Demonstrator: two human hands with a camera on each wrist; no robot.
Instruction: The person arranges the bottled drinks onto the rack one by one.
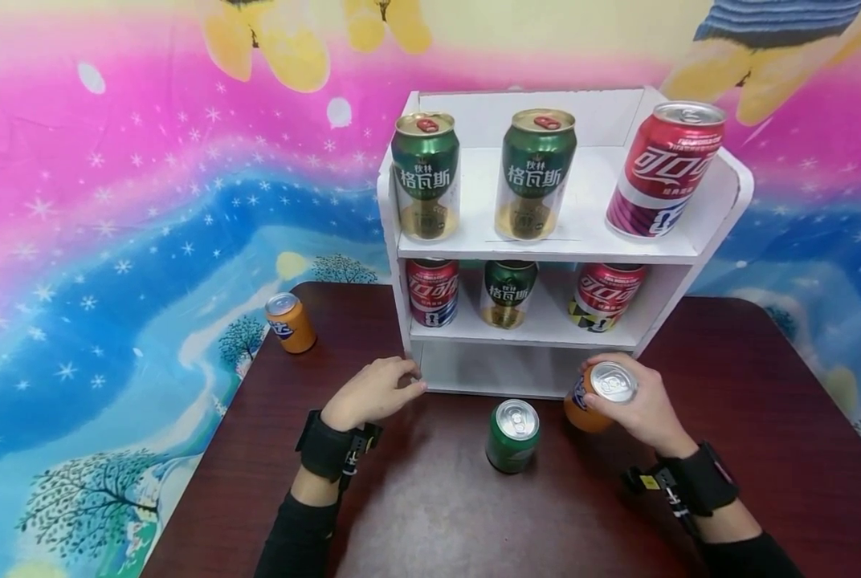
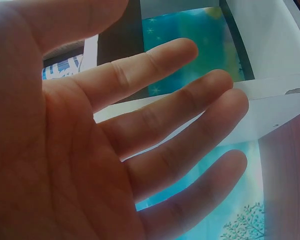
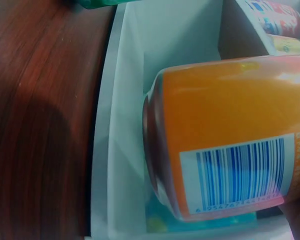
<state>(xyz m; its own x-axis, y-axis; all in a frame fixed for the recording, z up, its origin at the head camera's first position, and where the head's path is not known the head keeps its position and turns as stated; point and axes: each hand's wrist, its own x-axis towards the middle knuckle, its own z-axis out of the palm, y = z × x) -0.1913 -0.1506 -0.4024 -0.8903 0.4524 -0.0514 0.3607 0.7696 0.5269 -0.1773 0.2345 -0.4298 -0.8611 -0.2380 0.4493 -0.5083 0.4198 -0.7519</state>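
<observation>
Right hand (image 1: 640, 403) grips an orange cylindrical metal can (image 1: 582, 415); left hand (image 1: 374, 392) spread, holding nothing; green cylindrical metal can (image 1: 512, 445) between them!

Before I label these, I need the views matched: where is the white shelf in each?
Head: white shelf right of centre, mostly upper half.
Left wrist: its pale boards behind the left hand, reaching the top right.
Right wrist: its pale panels behind the orange can, spanning top to bottom.
Shared landmark: the dark table; beneath the shelf in head, right edge in left wrist, left side in right wrist.
</observation>
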